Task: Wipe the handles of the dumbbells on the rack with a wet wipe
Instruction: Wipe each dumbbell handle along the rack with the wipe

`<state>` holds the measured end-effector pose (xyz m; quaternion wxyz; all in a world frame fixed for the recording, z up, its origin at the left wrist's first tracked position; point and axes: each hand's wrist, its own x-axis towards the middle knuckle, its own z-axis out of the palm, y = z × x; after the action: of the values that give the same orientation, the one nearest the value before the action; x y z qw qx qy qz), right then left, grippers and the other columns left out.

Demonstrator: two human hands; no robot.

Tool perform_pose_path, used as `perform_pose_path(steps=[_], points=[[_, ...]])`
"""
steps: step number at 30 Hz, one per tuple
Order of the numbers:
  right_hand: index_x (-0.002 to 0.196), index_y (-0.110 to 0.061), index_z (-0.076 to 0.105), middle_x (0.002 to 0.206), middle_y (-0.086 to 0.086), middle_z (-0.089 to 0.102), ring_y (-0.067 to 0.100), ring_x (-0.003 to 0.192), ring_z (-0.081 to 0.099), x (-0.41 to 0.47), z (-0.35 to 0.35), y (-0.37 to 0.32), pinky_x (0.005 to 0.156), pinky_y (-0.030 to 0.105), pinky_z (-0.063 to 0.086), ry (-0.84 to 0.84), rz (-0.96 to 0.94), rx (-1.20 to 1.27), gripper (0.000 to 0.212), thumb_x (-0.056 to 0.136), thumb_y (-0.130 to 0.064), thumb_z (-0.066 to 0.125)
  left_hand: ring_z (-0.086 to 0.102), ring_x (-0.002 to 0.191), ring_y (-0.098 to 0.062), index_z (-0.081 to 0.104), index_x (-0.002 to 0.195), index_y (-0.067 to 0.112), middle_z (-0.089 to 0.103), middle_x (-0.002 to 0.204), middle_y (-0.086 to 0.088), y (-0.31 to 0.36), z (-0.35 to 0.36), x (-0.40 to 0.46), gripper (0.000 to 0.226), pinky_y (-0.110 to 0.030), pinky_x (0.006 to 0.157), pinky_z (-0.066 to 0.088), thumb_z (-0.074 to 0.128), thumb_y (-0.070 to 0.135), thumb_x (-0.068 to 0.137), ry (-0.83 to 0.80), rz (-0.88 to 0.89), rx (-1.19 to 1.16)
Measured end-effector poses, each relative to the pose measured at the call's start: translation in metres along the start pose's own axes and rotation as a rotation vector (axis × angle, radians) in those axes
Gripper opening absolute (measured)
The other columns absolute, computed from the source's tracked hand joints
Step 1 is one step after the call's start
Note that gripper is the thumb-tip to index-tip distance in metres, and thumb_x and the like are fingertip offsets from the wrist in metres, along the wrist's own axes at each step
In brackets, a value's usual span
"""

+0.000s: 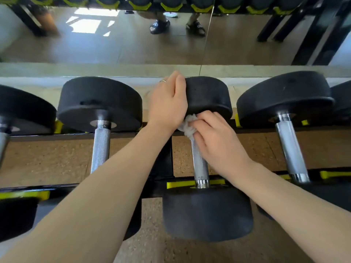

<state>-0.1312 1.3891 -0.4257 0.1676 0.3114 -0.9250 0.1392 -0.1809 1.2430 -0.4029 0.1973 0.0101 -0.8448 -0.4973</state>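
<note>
The dumbbell (206,211) I am wiping lies across the rack (163,164) right in front of me, its near black head overhanging the front rail and its knurled steel handle (199,164) running away from me over the yellow cradle (180,184). My right hand (218,141) is wrapped over the far end of that handle, fingers curled round the crumpled wet wipe (188,127) and pressing it against the metal just below the far head. My left hand (169,103) lies on the left side of that far head, fingers curved over its edge; a thin ring (163,81) shows on one finger. Neighbouring dumbbells rest on both sides, one to the left (99,114) and one to the right (284,103). Beyond the rack a mirror (133,44) reflects the wooden floor and two sandalled feet (159,26).
</note>
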Motion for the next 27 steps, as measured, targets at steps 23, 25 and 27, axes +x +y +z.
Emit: perform_pose_path(steps=[23,25,27], points=[[0.119,-0.008,0.062,0.107,0.015,0.070,0.029,0.098,0.068,0.024,0.005,-0.009,0.091,0.042,0.053,0.057,1.567,1.446,0.031,0.095,-0.019,0.046,0.042,0.075,-0.016,0.046,0.083,0.009,0.047,0.077,-0.003,-0.003,-0.002,-0.001,0.036,-0.034,0.069,0.029,0.025,0.026,0.106,-0.044,0.038,0.047],[0.117,-0.003,0.066,0.102,0.016,0.073,0.027,0.100,0.068,0.023,0.005,-0.009,0.100,0.044,0.050,-0.012,1.506,1.481,0.036,0.094,-0.019,0.045,0.042,0.075,-0.019,0.044,0.082,0.008,0.048,0.078,-0.005,-0.003,-0.001,-0.001,0.035,-0.035,0.068,0.030,0.025,0.025,0.105,-0.039,0.048,0.045],[0.114,-0.005,0.068,0.102,0.014,0.075,0.026,0.101,0.069,0.023,0.004,-0.011,0.098,0.043,0.051,-0.034,1.491,1.468,0.034,0.094,-0.023,0.048,0.043,0.075,-0.022,0.043,0.080,0.009,0.047,0.077,-0.005,-0.003,-0.001,-0.001,0.034,-0.037,0.067,0.032,0.025,0.025,0.104,-0.037,0.055,0.042]])
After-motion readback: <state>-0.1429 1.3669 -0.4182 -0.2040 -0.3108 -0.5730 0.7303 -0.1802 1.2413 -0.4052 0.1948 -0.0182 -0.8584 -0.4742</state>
